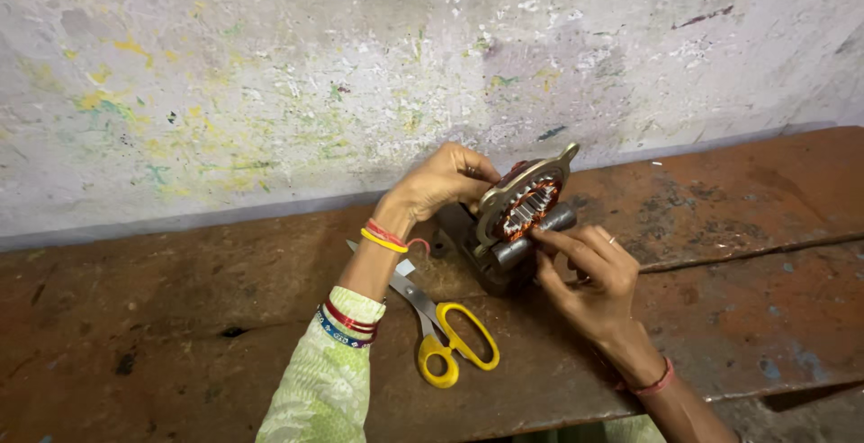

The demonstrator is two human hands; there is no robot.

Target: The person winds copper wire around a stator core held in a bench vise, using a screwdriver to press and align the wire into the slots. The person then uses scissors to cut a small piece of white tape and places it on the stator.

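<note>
Paint-flecked plaster fills the upper half of the head view, and below it runs a worn, rust-brown wooden bench (180,317).

From the head camera I see a motor stator (525,202), its copper windings ringed by a pale metal end plate, propped upright on a dark block (468,241) near the centre of the bench. Yellow-handled scissors (445,335) lie flat at about 7 o'clock from it, close by but untouched.

My left hand (441,182) comes in from 9 o'clock, fingers curled over the plate's rim and closed on it, steadying the part. My right hand (589,272) sits at 5 o'clock, thumb and forefinger pinched narrow against the lower edge of the windings; whether they grip a wire or only press on it I cannot tell.

As I judge it, good work here means a firm left-hand grip so the stator cannot rock, and light, fingertip-only pressure on the right, sparing the winding's insulation.
</note>
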